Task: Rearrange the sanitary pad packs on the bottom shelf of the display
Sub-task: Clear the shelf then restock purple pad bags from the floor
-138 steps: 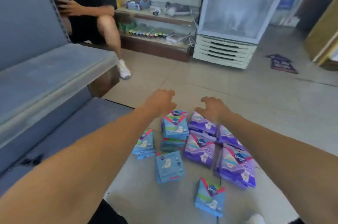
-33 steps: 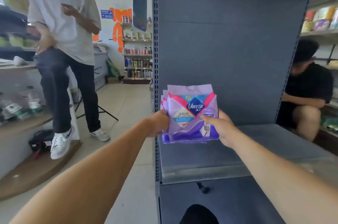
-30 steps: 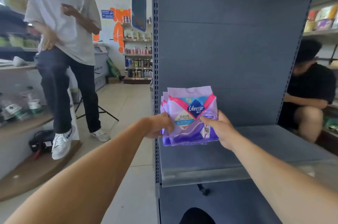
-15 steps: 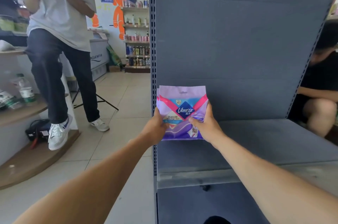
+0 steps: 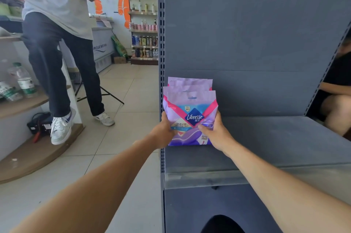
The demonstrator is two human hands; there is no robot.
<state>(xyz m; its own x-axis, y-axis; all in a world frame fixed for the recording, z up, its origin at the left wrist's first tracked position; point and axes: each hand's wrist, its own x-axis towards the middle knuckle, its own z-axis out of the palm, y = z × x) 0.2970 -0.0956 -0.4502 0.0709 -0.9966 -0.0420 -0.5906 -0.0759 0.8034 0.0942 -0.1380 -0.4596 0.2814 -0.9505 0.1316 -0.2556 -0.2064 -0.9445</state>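
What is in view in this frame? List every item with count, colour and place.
Purple pad packs: at least three, upright, left end of the shelf, held from both sides.
Grey shelf: one, centre right; grey back panel behind.
Standing person: one, white shirt, dark trousers, left.
Seated person: one, dark clothes, far right.
Water bottle: one, clear, on wooden shelf, left.
Drinks rack: one, background.
Left hand: grips the packs' left side.
Right hand: grips their right side.
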